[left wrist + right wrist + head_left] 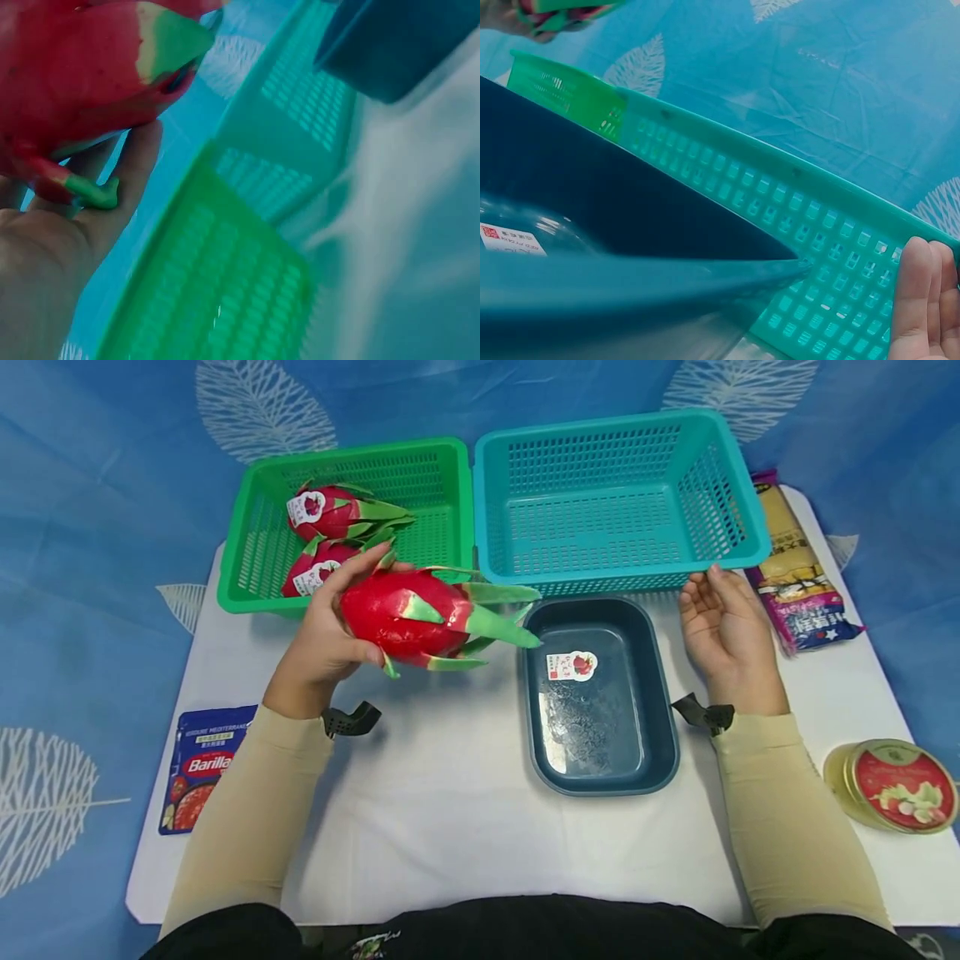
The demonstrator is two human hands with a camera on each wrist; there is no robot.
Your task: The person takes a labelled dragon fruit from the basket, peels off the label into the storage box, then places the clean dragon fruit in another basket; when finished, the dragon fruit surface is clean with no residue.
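My left hand (pixel 330 627) grips a red dragon fruit (pixel 405 614) with green scales, its leafy end pointing right. It is held in front of the green basket (pixel 262 606), where two more dragon fruits with white stickers lie, the upper one (pixel 337 514) and the lower one (pixel 318 564). The left wrist view shows the held fruit (pixel 82 75) resting against the fingers. My right hand (pixel 727 631) is palm up with loosely bent fingers, its fingertips at the front rim of the turquoise basket (pixel 622 575). In the right wrist view, those fingers (pixel 915 292) overlap the basket's side; contact is unclear.
A dark blue tray (pixel 600 727) with a dragon fruit sticker (pixel 572 666) inside stands on the white table (pixel 420 827). A Barilla pouch (pixel 202 768) lies at left. On the right are a yellow and purple packet (pixel 802 568) and a red-lidded jar (pixel 892 785).
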